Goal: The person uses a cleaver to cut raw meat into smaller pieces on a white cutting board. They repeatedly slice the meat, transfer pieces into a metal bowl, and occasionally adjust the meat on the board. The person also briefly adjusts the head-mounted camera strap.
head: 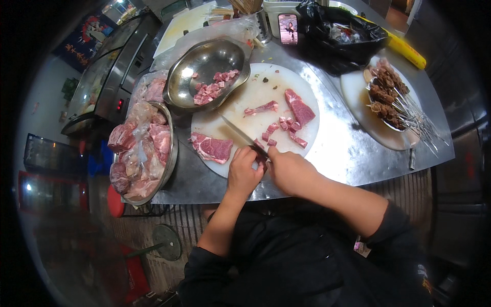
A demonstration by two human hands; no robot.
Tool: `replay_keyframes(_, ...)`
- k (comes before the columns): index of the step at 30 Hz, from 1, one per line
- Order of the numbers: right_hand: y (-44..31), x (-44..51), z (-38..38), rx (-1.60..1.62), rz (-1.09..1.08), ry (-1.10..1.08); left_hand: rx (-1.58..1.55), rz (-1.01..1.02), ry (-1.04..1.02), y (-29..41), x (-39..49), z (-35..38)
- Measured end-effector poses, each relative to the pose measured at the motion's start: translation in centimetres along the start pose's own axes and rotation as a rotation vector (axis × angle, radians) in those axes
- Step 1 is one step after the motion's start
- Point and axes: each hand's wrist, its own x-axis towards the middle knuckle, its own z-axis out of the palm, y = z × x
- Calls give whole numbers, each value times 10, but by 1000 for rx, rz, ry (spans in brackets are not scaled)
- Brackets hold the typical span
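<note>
My right hand [289, 169] grips a kitchen knife [239, 132], its blade pointing away to the upper left over a round white cutting board [257, 76]. Beside the blade, my left hand [244, 167] has bent fingers near the board's front edge; whether they pinch any meat is hidden. Several small meat cubes [284, 122] lie just right of the knife. Behind them rest a meat trimming [261, 108] and a larger raw slab [299, 107]. Another raw slab [212, 147] lies left of my left hand. A steel bowl [180, 86] with diced meat overlaps the board's upper left edge.
A steel basin [173, 153] of raw meat and plastic stands at the left table edge. On the right, a second round board [355, 99] bears a dish of skewered meat [385, 98]. A phone [288, 29] stands upright behind, beside a black plastic bag [326, 46].
</note>
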Motion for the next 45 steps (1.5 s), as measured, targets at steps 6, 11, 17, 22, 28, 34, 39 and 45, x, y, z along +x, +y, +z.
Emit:
replay_keyframes(6, 9, -24, -28, -37, 112, 27, -75, 29, 178, 1, -14, -7)
replay_keyframes(11, -13, -35, -24, -35, 76, -19, -17, 49, 98, -2, -13, -4)
replay_keyframes(17, -15, -39, -22, -30, 37, -39, 3, 67, 75, -4, -9, -3)
replay_keyframes(22, -14, -43, -26, -47, 11, -45, 25, 38, 54, -4, -8, -2)
replay_keyframes(28, -16, -51, -32, -50, 57, -89, -42, 33, 52, -2, -6, -4)
replay_keyframes(34, -14, -32, -27, -36, 46, -55, -30, 15, 2, -3, 0, -4)
replay_keyframes(39, -7, -32, -25, -33, 84, -71, -26, 12, 82, -2, 3, -2)
replay_keyframes(45, -1, -38, -24, -19, 102, -17, -44, 42, -16, 1, 8, -4)
